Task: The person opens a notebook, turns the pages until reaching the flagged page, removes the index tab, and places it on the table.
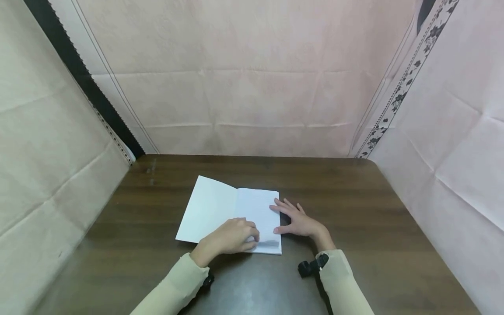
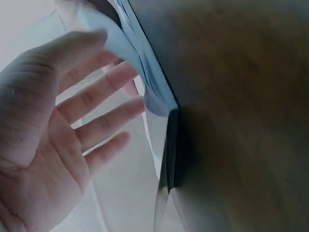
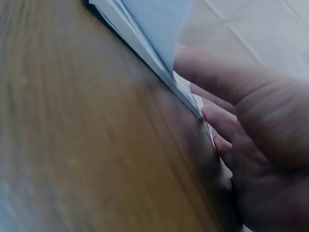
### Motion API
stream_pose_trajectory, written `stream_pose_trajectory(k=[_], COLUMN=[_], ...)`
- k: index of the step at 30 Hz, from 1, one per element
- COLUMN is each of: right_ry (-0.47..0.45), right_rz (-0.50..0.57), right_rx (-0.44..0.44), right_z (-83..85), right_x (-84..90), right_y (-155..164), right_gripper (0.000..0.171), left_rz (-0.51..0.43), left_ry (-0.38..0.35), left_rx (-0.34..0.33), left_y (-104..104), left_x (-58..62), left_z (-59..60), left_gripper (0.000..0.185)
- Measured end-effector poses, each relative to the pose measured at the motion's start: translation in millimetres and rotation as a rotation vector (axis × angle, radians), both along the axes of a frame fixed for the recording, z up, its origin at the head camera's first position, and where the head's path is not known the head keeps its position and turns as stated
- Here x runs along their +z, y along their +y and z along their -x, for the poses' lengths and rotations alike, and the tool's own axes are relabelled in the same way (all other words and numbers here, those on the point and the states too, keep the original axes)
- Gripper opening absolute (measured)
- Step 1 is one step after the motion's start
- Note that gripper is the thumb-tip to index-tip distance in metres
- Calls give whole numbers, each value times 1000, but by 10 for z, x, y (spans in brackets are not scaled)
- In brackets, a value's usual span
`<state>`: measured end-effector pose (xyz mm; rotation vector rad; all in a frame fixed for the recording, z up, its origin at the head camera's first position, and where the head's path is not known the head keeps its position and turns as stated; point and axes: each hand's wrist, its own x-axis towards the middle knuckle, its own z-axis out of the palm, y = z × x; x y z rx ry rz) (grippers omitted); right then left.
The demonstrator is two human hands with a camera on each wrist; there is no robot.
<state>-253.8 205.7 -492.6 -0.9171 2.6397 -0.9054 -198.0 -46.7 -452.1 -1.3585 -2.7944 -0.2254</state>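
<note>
An open white booklet [image 1: 232, 214] lies mid-table [image 1: 374, 210], slightly left of centre. The left hand [image 1: 232, 236] sits on its near edge, fingers curled over the lower corner of the right page, seemingly lifting a leaf. The right hand [image 1: 297, 218] lies flat, fingers straight, pressing the right edge. Risk here: the thin sheet could crease or tear if the left hand pulls while the right pins it down.
</note>
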Motion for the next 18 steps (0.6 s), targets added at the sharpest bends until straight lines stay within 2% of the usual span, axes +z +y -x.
stream_pose_trajectory(k=[9, 18], right_ry=[-64, -99], right_rz=[-1, 43], right_rx=[-53, -82], right_z=[53, 35], right_x=[-19, -12], right_y=[-30, -6], right_gripper=[64, 59], left_rz=[-39, -94], left_ry=[36, -55], left_rx=[62, 65], left_y=[-29, -81], left_x=[-13, 5], left_z=[26, 71], left_gripper=[13, 25])
